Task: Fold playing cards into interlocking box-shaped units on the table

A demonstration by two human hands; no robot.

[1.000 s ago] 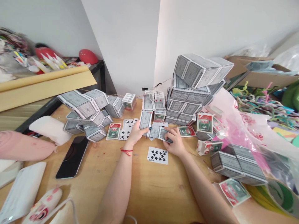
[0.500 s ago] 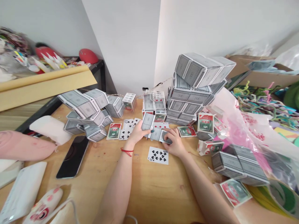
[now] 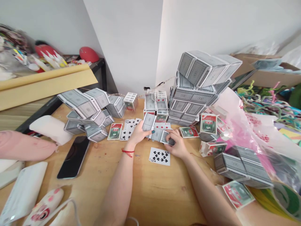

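Observation:
My left hand [image 3: 137,134], with a red string at its wrist, is closed on one end of a joined strip of grey-backed playing cards [image 3: 155,133]. The strip bends upward at that end. My right hand [image 3: 176,142] pinches the other end of it, thumb and forefinger curled on the card there. Below the strip lies a ten of spades [image 3: 160,156], face up on the table. More face-up cards [image 3: 128,129] lie just left of my left hand, and red diamond cards [image 3: 162,126] show partly behind the strip.
A tall stack of card-built blocks [image 3: 188,103] rises behind my right hand. Another card structure [image 3: 84,110] stands at the left, near a black phone [image 3: 74,157]. Red-green card boxes [image 3: 115,131] lie about. At right are a card block [image 3: 242,166] and plastic bags [image 3: 249,122].
Both hands keep their hold on the card strip and have barely moved. The view has shifted very slightly.

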